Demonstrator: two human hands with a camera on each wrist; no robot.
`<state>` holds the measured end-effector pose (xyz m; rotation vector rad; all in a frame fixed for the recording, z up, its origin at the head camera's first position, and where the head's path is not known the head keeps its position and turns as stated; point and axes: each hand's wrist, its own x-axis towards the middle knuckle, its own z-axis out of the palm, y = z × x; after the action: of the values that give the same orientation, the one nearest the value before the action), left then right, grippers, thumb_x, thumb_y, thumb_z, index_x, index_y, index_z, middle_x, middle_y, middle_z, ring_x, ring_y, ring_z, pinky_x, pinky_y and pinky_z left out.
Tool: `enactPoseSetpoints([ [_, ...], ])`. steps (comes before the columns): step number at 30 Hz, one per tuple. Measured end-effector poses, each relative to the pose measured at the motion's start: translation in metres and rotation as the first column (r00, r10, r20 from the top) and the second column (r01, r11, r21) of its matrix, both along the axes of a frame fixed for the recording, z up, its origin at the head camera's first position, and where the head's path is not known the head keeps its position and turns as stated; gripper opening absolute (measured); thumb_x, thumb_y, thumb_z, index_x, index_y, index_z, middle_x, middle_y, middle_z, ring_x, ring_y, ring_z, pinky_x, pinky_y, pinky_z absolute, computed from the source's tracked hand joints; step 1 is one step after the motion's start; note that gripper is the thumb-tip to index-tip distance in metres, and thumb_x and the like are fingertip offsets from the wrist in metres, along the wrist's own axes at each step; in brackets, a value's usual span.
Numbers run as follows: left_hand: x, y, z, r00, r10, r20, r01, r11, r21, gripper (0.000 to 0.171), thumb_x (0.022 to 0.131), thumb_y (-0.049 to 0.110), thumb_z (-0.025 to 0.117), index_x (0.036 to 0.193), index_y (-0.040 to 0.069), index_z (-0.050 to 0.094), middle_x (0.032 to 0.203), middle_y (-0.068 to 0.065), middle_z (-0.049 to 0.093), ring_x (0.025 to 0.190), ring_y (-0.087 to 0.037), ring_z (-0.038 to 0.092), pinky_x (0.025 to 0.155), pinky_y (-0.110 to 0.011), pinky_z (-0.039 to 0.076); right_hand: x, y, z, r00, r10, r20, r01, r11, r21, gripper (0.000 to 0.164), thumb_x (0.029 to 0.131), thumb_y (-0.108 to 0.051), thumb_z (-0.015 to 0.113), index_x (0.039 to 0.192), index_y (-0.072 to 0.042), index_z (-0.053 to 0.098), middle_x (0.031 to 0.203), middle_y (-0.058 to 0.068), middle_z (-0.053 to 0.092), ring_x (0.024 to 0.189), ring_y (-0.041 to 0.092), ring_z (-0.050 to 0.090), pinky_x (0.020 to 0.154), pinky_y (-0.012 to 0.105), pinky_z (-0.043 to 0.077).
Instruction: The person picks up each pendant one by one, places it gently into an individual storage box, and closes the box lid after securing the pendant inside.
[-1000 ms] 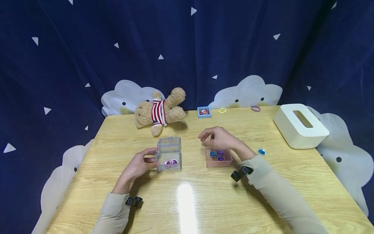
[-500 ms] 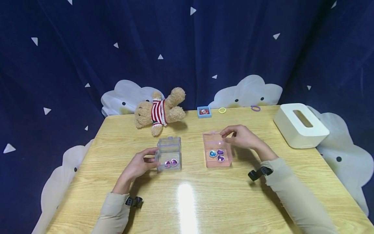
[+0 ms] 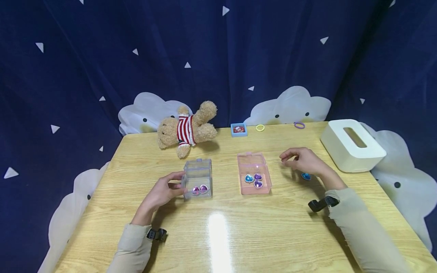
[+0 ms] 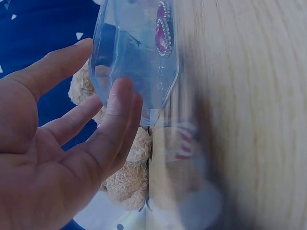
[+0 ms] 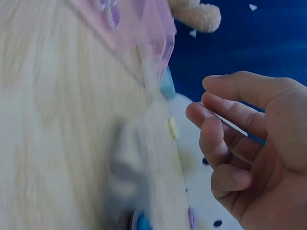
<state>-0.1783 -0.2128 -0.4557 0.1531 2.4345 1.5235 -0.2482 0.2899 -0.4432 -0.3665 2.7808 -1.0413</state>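
Observation:
My left hand (image 3: 168, 189) rests its thumb and fingers against the left side of a clear bluish plastic box (image 3: 198, 172), its lid tipped back. Inside are two magenta jewels (image 3: 199, 190) with beaded silver rims. My right hand (image 3: 302, 161) hovers over the table, right of a pink see-through box (image 3: 254, 190), with loosely bent fingers and nothing in them. The pink box's lid is also back. It contains one blue jewel (image 3: 249, 178) and two purple jewels (image 3: 258, 180). Another blue jewel (image 3: 306, 176) lies on the table just below my right hand, partly covered by it.
A teddy bear (image 3: 186, 131) in a striped top lies at the back left. Along the back edge are a small blue-framed square (image 3: 238, 129), a yellow ring (image 3: 260, 127) and a purple ring (image 3: 299, 125). A white tissue box (image 3: 353, 146) stands at the right.
My right hand has moved right, from above the pink box to near the loose blue jewel; the pink box now shows with its lid back. My left hand stays at the clear box.

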Motion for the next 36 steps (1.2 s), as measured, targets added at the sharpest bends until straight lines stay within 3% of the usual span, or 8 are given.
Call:
enactPoseSetpoints([
  [8,-0.003,-0.003,-0.002,1.0,0.011,-0.001,-0.011,0.999,-0.034,0.068,0.087,0.01,0.077,0.147,0.006,0.047,0.14,-0.025,0.052,0.117,-0.037,0.062,0.081,-0.021,0.054,0.004,0.031,-0.014,1.0,0.011,-0.02,-0.009,0.998,0.061,0.021,0.093,-0.02,0.069,0.111,-0.01,0.073,0.098,0.003,0.073,0.083,0.013,0.062,0.068,0.025,0.051],
  [18,-0.003,-0.002,0.001,1.0,0.006,-0.003,-0.007,1.0,-0.031,0.066,0.088,0.01,0.076,0.147,0.005,0.047,0.141,-0.025,0.051,0.119,-0.039,0.061,0.083,-0.023,0.054,0.014,0.057,-0.023,1.0,0.006,0.029,-0.009,0.996,0.09,0.026,0.088,-0.023,0.077,0.11,-0.01,0.072,0.103,0.006,0.074,0.082,0.013,0.063,0.064,0.025,0.052],
  [23,-0.004,-0.001,0.002,1.0,0.002,-0.005,-0.002,1.0,-0.025,0.066,0.088,0.009,0.075,0.147,0.003,0.046,0.141,-0.026,0.05,0.119,-0.041,0.061,0.082,-0.023,0.055,0.018,0.063,-0.026,0.998,-0.011,0.066,0.006,0.997,0.072,0.029,0.084,-0.023,0.08,0.109,-0.011,0.072,0.103,0.007,0.074,0.076,0.01,0.06,0.062,0.025,0.052],
  [28,-0.004,-0.001,0.002,1.0,0.0,-0.009,0.0,1.0,-0.014,0.066,0.088,0.008,0.075,0.147,0.003,0.046,0.142,-0.027,0.049,0.119,-0.041,0.06,0.082,-0.023,0.055,0.02,0.066,-0.027,0.999,-0.009,0.041,0.004,0.991,0.135,0.033,0.081,-0.03,0.083,0.108,-0.014,0.073,0.101,0.004,0.073,0.084,0.013,0.057,0.068,0.024,0.046],
  [36,-0.006,-0.002,0.0,1.0,-0.008,-0.014,0.007,1.0,-0.026,0.066,0.088,0.009,0.075,0.147,0.003,0.046,0.14,-0.027,0.05,0.118,-0.04,0.061,0.083,-0.024,0.056,0.022,0.07,-0.03,0.999,0.002,0.051,-0.011,0.985,0.172,0.037,0.079,-0.027,0.084,0.11,-0.012,0.072,0.1,0.003,0.072,0.089,0.016,0.059,0.072,0.025,0.046],
])
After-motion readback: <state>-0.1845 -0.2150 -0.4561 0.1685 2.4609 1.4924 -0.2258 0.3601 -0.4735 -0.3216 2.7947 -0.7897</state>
